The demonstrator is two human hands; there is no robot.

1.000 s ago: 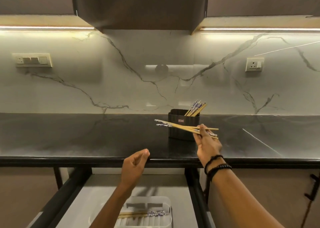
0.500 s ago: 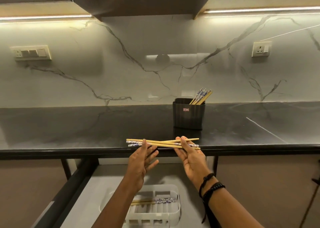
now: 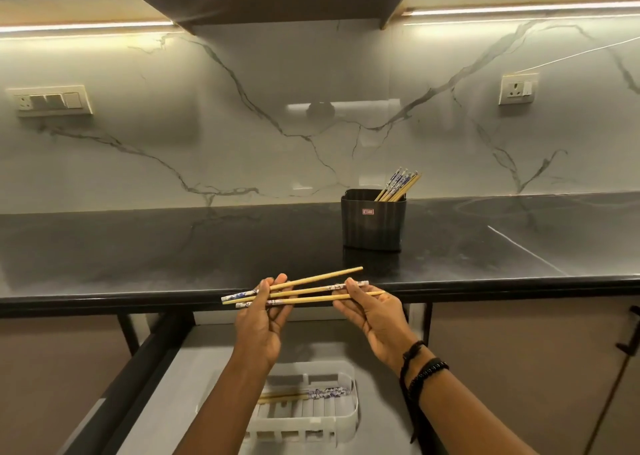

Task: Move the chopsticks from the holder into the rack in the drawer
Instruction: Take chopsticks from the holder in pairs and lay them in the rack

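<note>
The left hand (image 3: 261,321) and the right hand (image 3: 375,316) each pinch one end of a few chopsticks (image 3: 308,291), held sideways over the open drawer (image 3: 214,368). More sticks stand in the black holder (image 3: 372,224), and some lie in the white rack (image 3: 311,421).

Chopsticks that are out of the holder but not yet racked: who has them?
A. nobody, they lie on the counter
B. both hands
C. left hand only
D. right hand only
B: the left hand pinches the chopsticks toward one end and the right hand pinches them toward the other, holding them level in the air in front of the counter edge.
</note>
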